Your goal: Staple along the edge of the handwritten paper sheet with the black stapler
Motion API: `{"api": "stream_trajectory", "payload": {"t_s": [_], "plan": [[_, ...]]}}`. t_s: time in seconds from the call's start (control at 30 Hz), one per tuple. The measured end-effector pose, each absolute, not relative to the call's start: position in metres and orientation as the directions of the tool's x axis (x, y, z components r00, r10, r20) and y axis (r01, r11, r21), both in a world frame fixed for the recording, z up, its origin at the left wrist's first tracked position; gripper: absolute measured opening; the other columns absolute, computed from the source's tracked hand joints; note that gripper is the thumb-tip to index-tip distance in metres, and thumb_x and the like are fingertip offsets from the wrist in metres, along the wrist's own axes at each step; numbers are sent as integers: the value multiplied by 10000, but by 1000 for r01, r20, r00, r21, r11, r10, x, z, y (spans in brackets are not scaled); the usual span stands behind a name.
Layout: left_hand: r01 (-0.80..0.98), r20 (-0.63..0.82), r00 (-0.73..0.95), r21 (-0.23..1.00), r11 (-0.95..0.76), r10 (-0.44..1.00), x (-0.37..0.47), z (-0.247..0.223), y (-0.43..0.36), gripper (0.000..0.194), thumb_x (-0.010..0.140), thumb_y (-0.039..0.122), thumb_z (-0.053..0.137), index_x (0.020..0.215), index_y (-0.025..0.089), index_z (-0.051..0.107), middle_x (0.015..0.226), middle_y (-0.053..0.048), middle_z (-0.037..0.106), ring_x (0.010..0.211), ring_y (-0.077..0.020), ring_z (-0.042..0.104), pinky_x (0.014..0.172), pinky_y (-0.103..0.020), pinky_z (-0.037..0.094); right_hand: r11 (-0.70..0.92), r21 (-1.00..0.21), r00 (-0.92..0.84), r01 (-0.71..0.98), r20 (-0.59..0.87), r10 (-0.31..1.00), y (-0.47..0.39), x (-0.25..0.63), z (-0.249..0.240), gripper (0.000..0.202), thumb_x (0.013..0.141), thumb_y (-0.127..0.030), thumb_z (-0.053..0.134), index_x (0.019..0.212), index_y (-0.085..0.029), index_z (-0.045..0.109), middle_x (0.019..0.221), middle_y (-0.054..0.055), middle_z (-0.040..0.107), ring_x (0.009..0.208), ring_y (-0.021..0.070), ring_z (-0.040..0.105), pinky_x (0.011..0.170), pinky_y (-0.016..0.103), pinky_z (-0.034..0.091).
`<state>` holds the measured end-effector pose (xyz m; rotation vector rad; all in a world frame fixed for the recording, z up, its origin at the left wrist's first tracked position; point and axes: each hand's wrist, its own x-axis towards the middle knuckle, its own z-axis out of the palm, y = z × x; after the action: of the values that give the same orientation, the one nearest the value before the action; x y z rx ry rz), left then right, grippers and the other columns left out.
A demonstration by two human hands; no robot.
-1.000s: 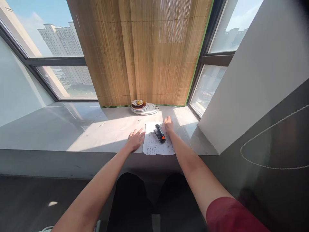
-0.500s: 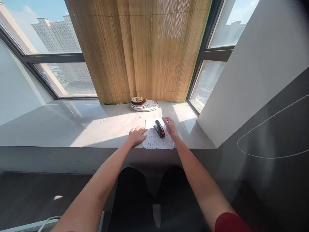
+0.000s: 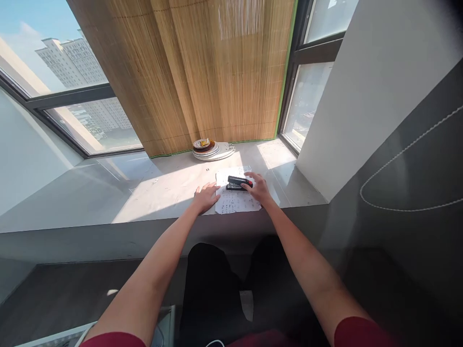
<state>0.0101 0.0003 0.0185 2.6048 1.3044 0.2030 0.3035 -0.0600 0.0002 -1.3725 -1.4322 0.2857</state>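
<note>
A black stapler with a red patch at its rear end lies over the handwritten paper, its nose pointing left. My right hand has its thumb and fingers around the stapler's rear end. Part of that end is hidden by the fingers. My left hand lies flat with fingers spread on the ledge, its fingertips at the paper's left edge.
A stack of plates with a small yellow item on top stands at the back of the ledge. Behind it hangs a bamboo blind. A tiny dark piece lies near the plates. A beaded cord hangs at right.
My right hand has closed on the stapler, which has turned from a slant to lying nearly sideways. My left hand stays by the paper. The camera view has tilted slightly.
</note>
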Motion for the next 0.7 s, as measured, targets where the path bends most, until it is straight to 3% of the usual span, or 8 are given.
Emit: {"api": "stream_trajectory", "payload": {"t_s": [0.13,0.23,0.4,0.5,0.6,0.7], "plan": [[777,26,590,256,-576,807,10,18,1,538,1075,516,441,1580,362,545,1753,-33,412,1651,-370,275,1323,-712,105,213,-845,483,491,467,741,-61,308,1,428,938,-493,546,659,-216,714,723,55,635,719,210,580,722,354,457],[780,29,587,247,-575,809,10,18,3,592,1069,523,447,1634,349,474,1749,-51,417,1650,-366,282,1325,-696,127,186,-879,486,440,407,773,-60,307,2,459,911,-498,562,582,-197,668,542,-3,425,606,161,458,650,317,371],[797,34,566,234,-557,824,10,16,6,639,1064,553,439,1657,313,429,1737,-83,436,1645,-376,299,1327,-672,150,232,-864,443,447,439,782,-60,305,1,456,863,-455,544,485,-227,428,581,-20,259,596,126,319,613,311,272],[795,42,557,261,-548,829,10,15,7,736,1051,588,462,1717,322,295,1744,-90,423,1642,-370,314,1333,-665,129,230,-857,426,461,442,790,-58,305,0,424,828,-425,513,524,-247,277,641,-19,194,623,125,252,617,313,242],[784,42,558,302,-542,829,8,16,6,847,1041,610,481,1756,328,126,1750,-91,411,1637,-367,330,1336,-665,103,228,-874,443,429,424,790,-57,304,0,395,782,-380,519,561,-251,218,667,-20,159,641,126,210,619,314,224],[782,41,552,321,-534,833,7,17,6,849,1046,606,473,1756,320,106,1740,-89,428,1638,-356,331,1341,-655,87,228,-887,452,402,408,793,-57,303,1,392,757,-348,537,569,-254,207,678,-22,152,650,124,190,619,315,212]]}}
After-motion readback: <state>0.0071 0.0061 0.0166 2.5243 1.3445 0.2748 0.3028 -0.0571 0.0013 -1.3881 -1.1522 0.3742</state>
